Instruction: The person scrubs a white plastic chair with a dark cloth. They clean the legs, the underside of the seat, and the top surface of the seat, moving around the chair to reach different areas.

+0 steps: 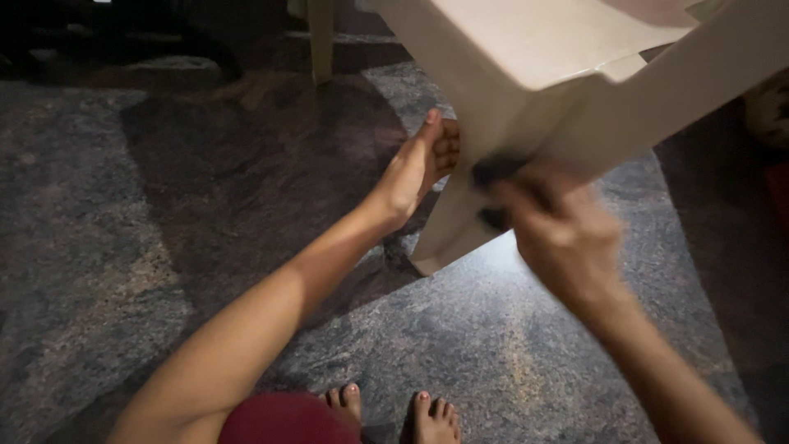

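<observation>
the left hand (419, 164) grips one leg of the tilted cream plastic chair (526, 74) above the stone floor (123, 247), while the blurred right hand (559, 234) presses a dark cloth (493, 171) on it, seemingly mid-wipe, needing steady support.

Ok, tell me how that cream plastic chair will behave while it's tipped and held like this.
The plastic chair is probably light for its size, since the left hand alone grips one leg while it is tilted. It looks stiff, with straight, unbent legs. It may slide easily on the polished stone floor.
</observation>
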